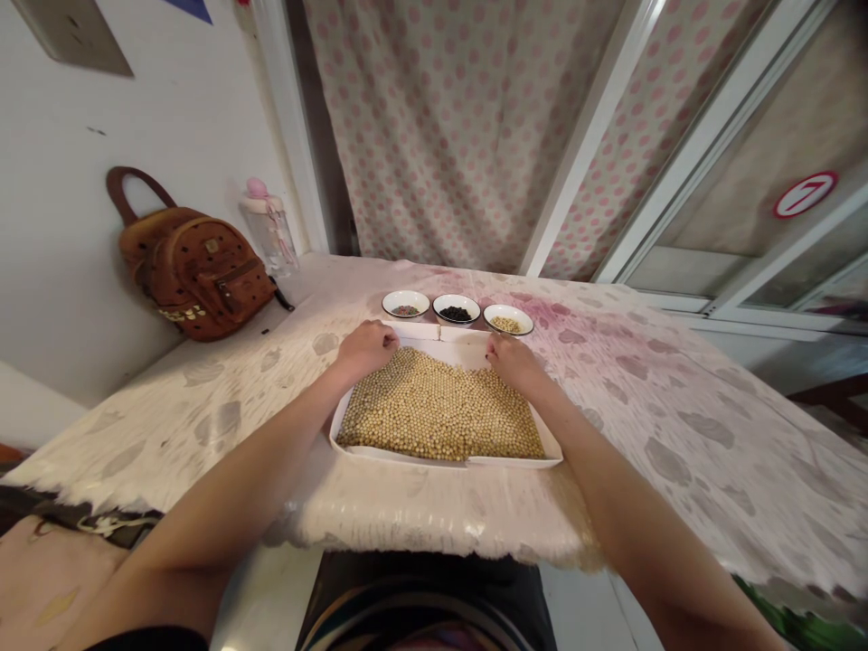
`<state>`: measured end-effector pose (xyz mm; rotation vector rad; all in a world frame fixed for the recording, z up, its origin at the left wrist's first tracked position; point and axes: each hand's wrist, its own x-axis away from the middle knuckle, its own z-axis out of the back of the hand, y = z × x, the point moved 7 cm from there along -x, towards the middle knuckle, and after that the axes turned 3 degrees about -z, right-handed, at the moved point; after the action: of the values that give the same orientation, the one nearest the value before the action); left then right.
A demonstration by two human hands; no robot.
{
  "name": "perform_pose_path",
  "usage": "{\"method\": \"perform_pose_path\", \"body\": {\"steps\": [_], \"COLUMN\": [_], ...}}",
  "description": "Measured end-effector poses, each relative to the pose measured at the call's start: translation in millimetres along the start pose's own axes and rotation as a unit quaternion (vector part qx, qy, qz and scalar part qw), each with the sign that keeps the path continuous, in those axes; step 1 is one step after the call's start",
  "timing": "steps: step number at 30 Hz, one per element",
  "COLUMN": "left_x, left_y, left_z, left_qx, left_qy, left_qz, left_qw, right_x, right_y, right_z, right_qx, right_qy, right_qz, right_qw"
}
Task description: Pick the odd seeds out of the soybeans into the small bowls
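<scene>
A shallow white paper tray [514, 463] full of small yellow beans, which look like soybeans [440, 407], lies near the table's front edge. At its back left corner is my left hand [370, 348], closed, fingers curled in over the rim. My right hand [514, 362] is at the back right corner, its fingers pinched together just over the beans. A tiny dark spot shows at the right fingertips. What either hand holds, if anything, is too small or hidden to name. Part of the tray's back wall [465, 334] shows between the hands.
Behind the tray stand three white dark-rimmed bowls: one of mixed small pieces [405, 297], one of black beans [457, 301], one of pale yellow pieces [526, 316]. A brown backpack [210, 271] and clear bottle [271, 231] stand at the left on the patterned tablecloth [651, 380].
</scene>
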<state>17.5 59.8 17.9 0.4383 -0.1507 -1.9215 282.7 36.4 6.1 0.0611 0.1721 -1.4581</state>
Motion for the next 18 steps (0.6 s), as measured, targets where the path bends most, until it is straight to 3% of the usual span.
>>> {"method": "perform_pose_path", "body": {"steps": [7, 11, 15, 18], "left_x": [0.3, 0.1, 0.5, 0.8], "left_y": [0.2, 0.6, -0.2, 0.6], "left_z": [0.5, 0.0, -0.3, 0.0], "left_qx": [-0.002, 0.0, -0.001, -0.002], "left_qy": [-0.002, -0.006, -0.006, -0.002], "left_qz": [0.003, -0.003, 0.005, 0.001], "left_qw": [1.0, 1.0, 1.0, 1.0], "right_x": [1.7, -1.0, -8.2, -13.8], "right_y": [-1.8, 2.4, 35.4, 66.1], "right_z": [2.4, 10.4, 24.7, 20.4], "right_qx": [-0.01, -0.086, -0.178, -0.225], "right_qy": [0.015, 0.069, 0.198, 0.22], "right_qz": [0.019, 0.046, -0.011, -0.079], "right_qw": [1.0, 0.993, 0.964, 0.946]}}
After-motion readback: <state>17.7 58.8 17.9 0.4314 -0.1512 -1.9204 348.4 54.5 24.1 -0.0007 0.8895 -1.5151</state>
